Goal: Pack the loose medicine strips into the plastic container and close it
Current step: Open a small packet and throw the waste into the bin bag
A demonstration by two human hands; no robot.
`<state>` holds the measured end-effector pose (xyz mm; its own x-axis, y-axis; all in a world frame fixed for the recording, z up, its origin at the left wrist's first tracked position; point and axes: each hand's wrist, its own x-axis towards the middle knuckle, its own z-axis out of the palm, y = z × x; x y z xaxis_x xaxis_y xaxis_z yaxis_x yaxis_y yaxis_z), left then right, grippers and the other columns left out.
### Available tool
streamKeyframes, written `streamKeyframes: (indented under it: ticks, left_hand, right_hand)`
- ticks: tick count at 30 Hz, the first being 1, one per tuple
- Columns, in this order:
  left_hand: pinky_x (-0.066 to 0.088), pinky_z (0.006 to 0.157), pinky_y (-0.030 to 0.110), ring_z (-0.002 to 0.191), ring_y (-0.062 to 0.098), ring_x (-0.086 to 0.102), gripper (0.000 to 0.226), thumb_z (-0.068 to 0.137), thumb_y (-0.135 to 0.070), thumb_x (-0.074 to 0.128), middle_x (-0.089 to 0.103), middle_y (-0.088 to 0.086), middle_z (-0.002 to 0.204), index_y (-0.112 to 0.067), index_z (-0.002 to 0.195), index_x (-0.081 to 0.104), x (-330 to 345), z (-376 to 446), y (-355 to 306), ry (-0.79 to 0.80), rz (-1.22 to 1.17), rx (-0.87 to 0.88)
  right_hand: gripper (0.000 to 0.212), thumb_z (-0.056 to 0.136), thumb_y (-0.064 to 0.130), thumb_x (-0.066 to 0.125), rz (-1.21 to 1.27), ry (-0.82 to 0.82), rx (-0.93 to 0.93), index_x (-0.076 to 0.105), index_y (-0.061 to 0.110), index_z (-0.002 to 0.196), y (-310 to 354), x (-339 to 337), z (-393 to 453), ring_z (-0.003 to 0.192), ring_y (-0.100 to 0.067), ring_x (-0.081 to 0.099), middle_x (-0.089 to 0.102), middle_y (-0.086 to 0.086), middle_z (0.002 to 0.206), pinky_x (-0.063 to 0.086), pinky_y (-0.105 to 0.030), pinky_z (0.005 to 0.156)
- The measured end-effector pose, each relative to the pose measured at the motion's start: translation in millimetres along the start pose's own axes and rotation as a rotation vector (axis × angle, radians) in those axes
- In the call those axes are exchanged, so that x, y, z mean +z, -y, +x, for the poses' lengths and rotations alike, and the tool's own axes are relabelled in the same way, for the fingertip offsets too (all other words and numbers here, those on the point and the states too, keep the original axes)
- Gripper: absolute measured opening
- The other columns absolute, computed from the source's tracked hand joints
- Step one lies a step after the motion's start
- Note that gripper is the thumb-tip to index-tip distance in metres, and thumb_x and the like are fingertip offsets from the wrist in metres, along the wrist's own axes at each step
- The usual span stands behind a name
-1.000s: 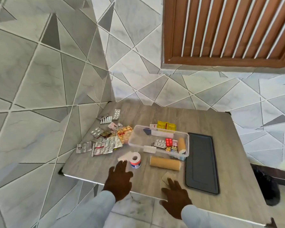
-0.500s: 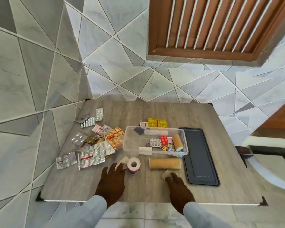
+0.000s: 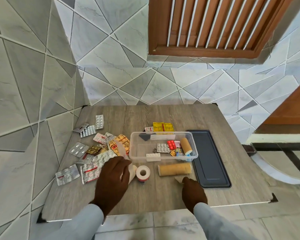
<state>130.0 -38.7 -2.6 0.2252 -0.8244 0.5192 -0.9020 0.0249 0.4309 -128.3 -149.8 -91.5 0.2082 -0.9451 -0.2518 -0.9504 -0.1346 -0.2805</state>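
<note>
Your left hand (image 3: 113, 177) has moved up from the bare table (image 3: 145, 201) to the near edge of the strips (image 3: 100, 149), fingers gripping a pale gauze (image 3: 126, 163) beside the tape roll (image 3: 142, 173). Your right hand (image 3: 193, 192) rests near the tan bandage (image 3: 174, 169); whether its fingers hold anything, you cannot tell. The container (image 3: 163, 147) sits open mid-table, with the lid (image 3: 209, 158) just beside it on the right.

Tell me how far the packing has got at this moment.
Done: a few strips and a bandage roll lie in the open container. In hand: the left hand grips a white wrap by the tape roll; the right hand touches a tan scrap. Left: the pile of strips on the table, then the lid, which lies beside the container.
</note>
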Motion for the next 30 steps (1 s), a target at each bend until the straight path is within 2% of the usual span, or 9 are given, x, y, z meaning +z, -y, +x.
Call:
streamKeyframes:
  ticks: [5,8,11,13,18,21,24,27,30]
  left_hand:
    - [0.048,0.075,0.019,0.090,0.007,0.055,0.024,0.083,-0.006,0.049,0.060,0.000,0.098,-0.023,0.098,0.059,14.5,17.4,-63.0,0.057,-0.294,-0.037]
    - [0.047,0.075,0.018,0.085,0.001,0.055,0.038,0.080,0.001,0.047,0.056,-0.007,0.096,-0.032,0.096,0.056,34.7,23.9,-99.3,0.095,-0.424,-0.063]
    - [0.046,0.081,0.021,0.088,0.006,0.057,0.032,0.082,-0.007,0.040,0.058,-0.009,0.092,-0.028,0.092,0.061,57.8,34.4,-135.0,0.154,-0.513,-0.022]
    - [0.045,0.083,0.023,0.089,0.011,0.058,0.032,0.082,-0.017,0.035,0.060,-0.008,0.092,-0.024,0.088,0.066,75.5,42.0,-164.5,0.208,-0.555,0.005]
    - [0.041,0.089,0.010,0.099,0.000,0.058,0.032,0.078,-0.014,0.045,0.067,-0.011,0.101,-0.030,0.084,0.071,130.9,50.1,-261.5,0.444,-0.680,-0.042]
    - [0.046,0.082,0.012,0.091,0.003,0.064,0.015,0.071,-0.022,0.064,0.069,-0.010,0.091,-0.024,0.082,0.074,165.7,51.6,-333.3,0.600,-0.886,-0.121]
    - [0.052,0.075,0.024,0.083,0.015,0.068,0.031,0.060,-0.037,0.077,0.072,-0.001,0.085,-0.016,0.082,0.072,196.7,52.0,-409.2,0.695,-0.993,-0.191]
    - [0.054,0.071,0.041,0.078,0.023,0.067,0.034,0.053,-0.029,0.082,0.071,0.001,0.083,-0.018,0.083,0.071,228.5,54.9,-467.2,0.739,-1.050,-0.215]
    - [0.055,0.069,0.041,0.077,0.024,0.068,0.037,0.051,-0.023,0.082,0.071,0.003,0.085,-0.021,0.086,0.070,255.8,59.3,-509.1,0.778,-1.050,-0.237]
  right_hand:
    - [0.033,0.087,0.001,0.044,0.541,-0.134,0.037,0.049,0.027,0.068,-16.6,-26.9,-11.4,0.065,-0.019,0.052,0.056,0.001,0.069,0.039,-0.025,0.055]
    - [0.026,0.087,-0.001,0.050,0.855,-0.115,0.062,0.060,0.022,0.079,-36.3,-49.8,-24.8,0.066,-0.019,0.060,0.066,-0.004,0.072,0.051,-0.035,0.062]
    - [0.007,0.087,0.008,0.056,1.119,-0.041,0.081,0.062,0.008,0.090,-62.4,-77.9,-43.0,0.070,-0.021,0.063,0.069,-0.008,0.077,0.052,-0.033,0.064]
    - [0.017,0.077,0.018,0.058,1.230,-0.018,0.058,0.062,0.006,0.088,-87.3,-101.2,-58.3,0.071,-0.020,0.062,0.067,-0.009,0.077,0.052,-0.033,0.066]
    - [0.005,0.075,0.018,0.056,1.334,-0.024,-0.010,0.061,0.016,0.076,-170.9,-147.6,-88.9,0.074,-0.016,0.061,0.063,-0.004,0.076,0.050,-0.030,0.069]
    - [0.009,0.078,0.019,0.056,1.369,-0.066,-0.022,0.060,0.012,0.081,-231.8,-170.6,-101.3,0.078,-0.019,0.061,0.063,-0.006,0.080,0.051,-0.032,0.073]
    - [0.011,0.079,0.023,0.058,1.410,-0.115,0.000,0.061,0.012,0.082,-297.4,-198.8,-114.4,0.077,-0.019,0.060,0.064,-0.007,0.080,0.048,-0.033,0.072]
    - [0.010,0.078,0.023,0.059,1.414,-0.165,0.025,0.063,0.014,0.080,-352.9,-224.9,-119.3,0.070,-0.018,0.056,0.061,-0.004,0.074,0.047,-0.030,0.067]
    - [0.015,0.077,0.023,0.059,1.392,-0.215,0.074,0.064,0.009,0.082,-399.5,-239.8,-115.5,0.068,-0.019,0.054,0.059,-0.007,0.072,0.046,-0.032,0.066]
